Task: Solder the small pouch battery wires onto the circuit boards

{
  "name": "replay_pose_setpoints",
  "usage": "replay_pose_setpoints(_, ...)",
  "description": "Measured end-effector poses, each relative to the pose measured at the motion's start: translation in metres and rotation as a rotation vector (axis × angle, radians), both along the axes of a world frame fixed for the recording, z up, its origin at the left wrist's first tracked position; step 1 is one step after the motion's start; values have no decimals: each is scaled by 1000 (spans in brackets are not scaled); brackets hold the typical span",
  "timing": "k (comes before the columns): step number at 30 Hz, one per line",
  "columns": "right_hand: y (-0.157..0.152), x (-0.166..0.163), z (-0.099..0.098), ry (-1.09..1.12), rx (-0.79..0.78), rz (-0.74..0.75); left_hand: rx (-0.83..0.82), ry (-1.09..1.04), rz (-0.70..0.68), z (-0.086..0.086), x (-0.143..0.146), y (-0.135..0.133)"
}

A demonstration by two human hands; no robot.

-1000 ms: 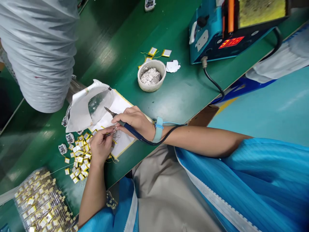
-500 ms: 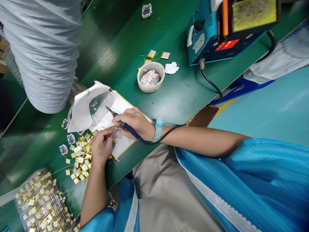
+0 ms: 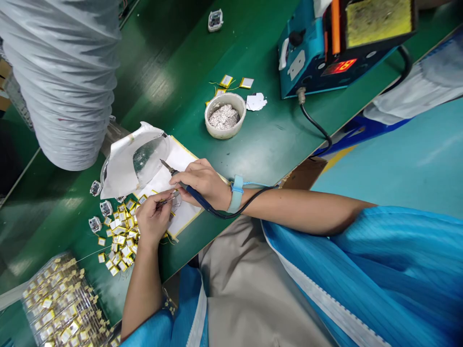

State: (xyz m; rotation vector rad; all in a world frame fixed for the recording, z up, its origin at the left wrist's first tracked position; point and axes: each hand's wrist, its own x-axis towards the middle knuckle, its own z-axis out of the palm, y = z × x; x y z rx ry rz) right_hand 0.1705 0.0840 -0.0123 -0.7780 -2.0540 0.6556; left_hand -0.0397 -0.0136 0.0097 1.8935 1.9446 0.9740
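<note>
My right hand (image 3: pixel 200 182) grips a blue-handled soldering iron (image 3: pixel 173 173), its tip pointing up-left over a white work sheet (image 3: pixel 181 161). A blue wrist strap (image 3: pixel 237 193) circles that wrist. My left hand (image 3: pixel 154 217) is closed in a pinch on a small thin metal piece with fine wires, too small to name, held just below the iron. Beside my left hand lies a pile of small gold-wrapped flat cells (image 3: pixel 119 236).
A white bowl of silvery solder scraps (image 3: pixel 224 115) stands behind the sheet. A blue soldering station (image 3: pixel 325 53) with a red display sits at the back right, its cable (image 3: pixel 318 127) trailing forward. A ribbed grey duct (image 3: pixel 68 72) fills the left. A clear bag of cells (image 3: pixel 61 303) lies at the lower left.
Both hands have stayed nearly in place; the iron's tip has shifted slightly, and the view has drifted a little.
</note>
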Motion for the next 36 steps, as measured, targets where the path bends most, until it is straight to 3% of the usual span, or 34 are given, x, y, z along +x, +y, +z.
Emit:
replay_pose_setpoints(8, 2, 7, -1, -70, -24, -51, 73, 178, -145, 13, -12, 5)
replay_pose_setpoints(13, -4, 31, 16, 63, 12, -44, 37, 261, -185, 14, -9, -12)
replay_pose_setpoints(17, -6, 59, 30, 165, -14, 84, 76, 129, -149, 27, -5, -21)
replay_pose_setpoints(21, -4, 64, 36, 160, -61, 129, 230, 35, -56, 33, -3, -6)
replay_pose_setpoints(27, -4, 48, 24, 274, -191, 42, -41, -31, -56, 12, -2, 5)
replay_pose_setpoints(29, -6, 47, 19, 295, -226, 10, -44, -85, -31, 9, -2, 0)
replay_pose_setpoints(36, -7, 50, 16, 297, -238, 4, -25, -187, -329, 16, -3, 5)
